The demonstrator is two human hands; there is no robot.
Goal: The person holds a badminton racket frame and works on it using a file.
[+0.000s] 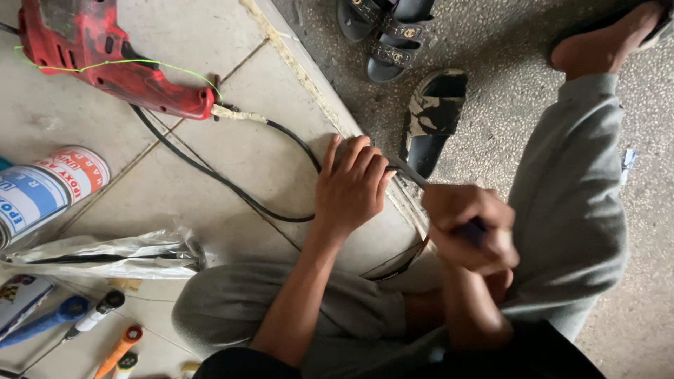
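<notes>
My left hand (349, 184) rests fingers-down on the tiled floor at the edge of the step, pressing on something hidden under the palm. My right hand (469, 228) is closed around the dark handle of a thin metal tool (411, 173), whose shaft slants up-left to my left fingers. A thin curved dark strip (401, 261) lies on the tile just below the hands. My grey-trousered legs are folded around both hands.
A red power drill (105, 60) lies at top left; its black cord (210, 172) loops toward my left hand. A tin can (42, 191), a clear plastic bag (105, 254) and several pens and small tools (98, 316) sit at left. Black sandals (400, 42) lie on the speckled floor.
</notes>
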